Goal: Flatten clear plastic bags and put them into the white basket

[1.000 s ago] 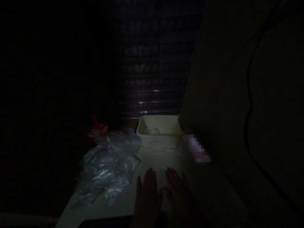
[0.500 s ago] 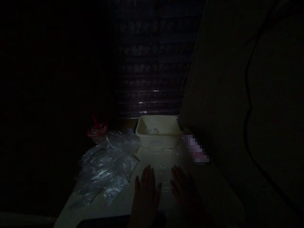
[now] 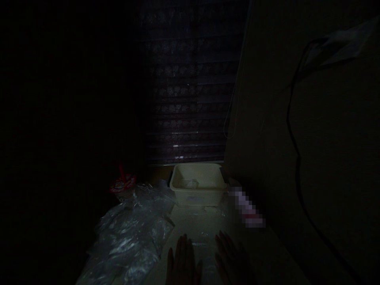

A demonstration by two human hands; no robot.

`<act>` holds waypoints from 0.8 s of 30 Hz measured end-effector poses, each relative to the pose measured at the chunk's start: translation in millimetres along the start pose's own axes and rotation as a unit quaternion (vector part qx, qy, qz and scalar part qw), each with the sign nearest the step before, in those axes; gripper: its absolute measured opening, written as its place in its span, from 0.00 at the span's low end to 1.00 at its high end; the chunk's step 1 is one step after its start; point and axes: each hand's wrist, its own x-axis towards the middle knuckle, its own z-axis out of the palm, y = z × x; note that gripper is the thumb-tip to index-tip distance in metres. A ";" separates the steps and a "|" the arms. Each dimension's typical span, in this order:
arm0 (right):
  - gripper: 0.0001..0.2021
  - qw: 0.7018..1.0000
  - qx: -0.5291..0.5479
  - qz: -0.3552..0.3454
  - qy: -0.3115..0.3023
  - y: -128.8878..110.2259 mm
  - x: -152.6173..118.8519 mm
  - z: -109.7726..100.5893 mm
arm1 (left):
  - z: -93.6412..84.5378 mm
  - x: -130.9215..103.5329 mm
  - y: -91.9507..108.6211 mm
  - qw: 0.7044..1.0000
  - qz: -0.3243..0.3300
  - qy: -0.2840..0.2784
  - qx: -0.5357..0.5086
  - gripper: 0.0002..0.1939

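Observation:
In the dim head view, my left hand (image 3: 183, 261) lies palm down at the table's near side, fingers stretched out and thumb apart. My right hand (image 3: 230, 257) rests likewise to its right, in deeper shadow. Between and just beyond them, faint shiny streaks show on the pale table (image 3: 192, 221), perhaps clear film; too dark to tell. A heap of clear plastic bags (image 3: 130, 233) lies left of my left hand. Beyond both hands stands a cream plastic bin (image 3: 198, 197) with a small clear, crumpled thing at its bottom.
A cup with a red patterned lid and red straw (image 3: 122, 182) stands at the back left. A blurred-out pinkish item (image 3: 247, 208) lies at the right. Behind are a window blind (image 3: 184, 99) and its looped cord; a dark cable (image 3: 297, 166) hangs along the right wall.
The view has tilted upward, so the table, bin and hands sit lower in the picture. Both hands keep the same flat pose on the table.

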 end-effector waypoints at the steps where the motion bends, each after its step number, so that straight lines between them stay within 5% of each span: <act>1: 0.20 1.000 0.003 0.007 -0.003 -1.3 0.3 -2.0 | 0.5 -0.3 -0.5 1.000 0.001 0.004 -0.001 0.19; 6: 0.20 1.000 0.006 0.022 -0.002 -5.0 -1.6 -1.7 | 6.8 -3.2 -3.1 0.999 0.020 0.033 0.000 0.20; 24: 0.19 0.999 0.031 0.026 0.011 1.5 -2.7 8.9 | -1.6 2.0 -0.6 1.000 -0.006 -0.014 0.015 0.18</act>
